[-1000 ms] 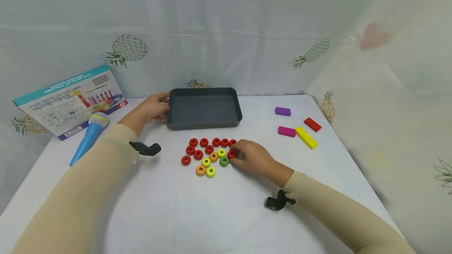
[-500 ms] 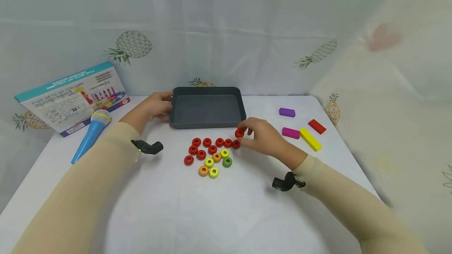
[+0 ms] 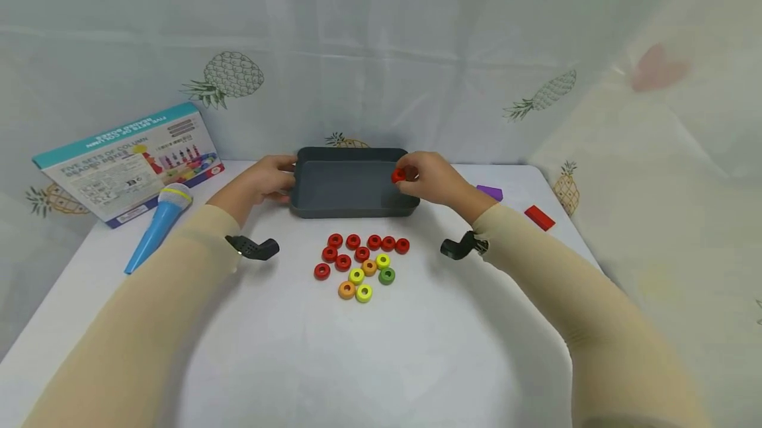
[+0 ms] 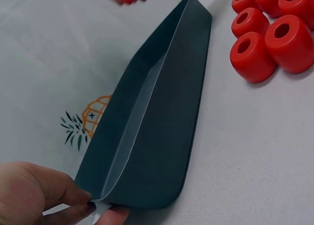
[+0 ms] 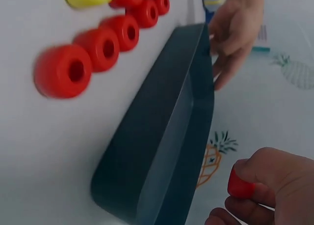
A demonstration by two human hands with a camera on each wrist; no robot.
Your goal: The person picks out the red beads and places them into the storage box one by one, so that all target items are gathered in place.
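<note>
A dark grey rectangular tray [image 3: 345,184] lies near the back of the white table. My left hand [image 3: 268,178] holds its left end; in the left wrist view the fingers and thumb pinch the rim at a corner. My right hand [image 3: 434,178] pinches a red bead [image 3: 397,175] between thumb and fingers above the tray's right end. That bead [image 5: 240,186] is partly covered by the thumb in the right wrist view. In front of the tray lie several loose red beads [image 3: 362,254], several yellow and orange ones [image 3: 356,276], and a green bead [image 3: 387,275].
A box [image 3: 131,163] leans against the pineapple-print curtain at the left, with a blue toy microphone [image 3: 157,226] before it. At the right lie a purple block [image 3: 490,192] and a red block [image 3: 540,218]; the right forearm covers the area beside them.
My right hand has lifted a red bead from the right of the group and carried it up and back over the tray. My left hand has stayed at the tray's left end.
</note>
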